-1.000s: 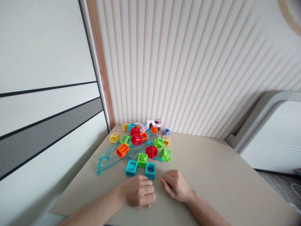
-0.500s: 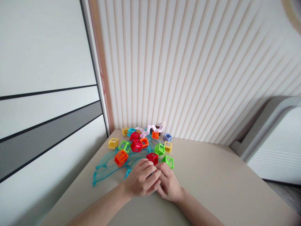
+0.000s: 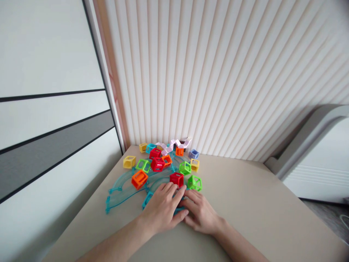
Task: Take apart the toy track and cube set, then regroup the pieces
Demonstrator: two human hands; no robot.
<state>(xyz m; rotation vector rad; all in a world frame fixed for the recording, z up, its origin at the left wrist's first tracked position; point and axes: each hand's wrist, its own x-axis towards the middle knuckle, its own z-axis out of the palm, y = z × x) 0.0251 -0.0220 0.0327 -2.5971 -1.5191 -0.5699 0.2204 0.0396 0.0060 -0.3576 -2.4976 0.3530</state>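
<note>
My left hand point(image 3: 163, 207) and my right hand point(image 3: 200, 211) are close together at the front of the pile. A translucent blue track piece point(image 3: 178, 210) shows between them, mostly covered by the fingers. My left fingers stretch over it, with the thumb on its near side. On the right, my fingers are curled against the same piece. Just beyond the fingertips sits a red open-frame cube point(image 3: 176, 179), and a green cube point(image 3: 194, 182) is beside my right hand. Part of a blue cube point(image 3: 147, 199) shows left of my left hand.
Curved translucent blue track pieces point(image 3: 124, 199) lie under and beside several coloured frame cubes, including an orange one point(image 3: 139, 179). A pale pink zigzag strip point(image 3: 174, 143) lies at the back, near the ribbed wall point(image 3: 201, 80). A white cabinet point(image 3: 51, 54) borders the table point(image 3: 245, 203).
My hands have loosened from a tight pinch. The left fingers have straightened and its thumb has moved away from them, so blue shows between the hands. The camera view has shifted slightly.
</note>
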